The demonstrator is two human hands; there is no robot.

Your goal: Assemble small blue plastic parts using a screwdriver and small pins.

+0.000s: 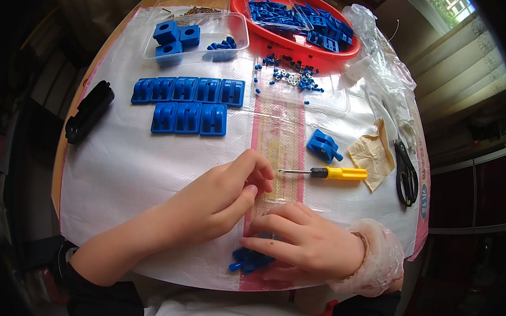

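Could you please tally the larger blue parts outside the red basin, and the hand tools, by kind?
Blue brackets in rows: 8
Blue holed cubes: 3
Blue knobbed part: 1
Yellow-handled screwdriver: 1
Black-handled scissors: 1
Total: 14
Left out: blue work under the right hand, partly hidden.

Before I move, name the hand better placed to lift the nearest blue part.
Probably the right hand: it is over the blue part; the left hand is near the screwdriver.
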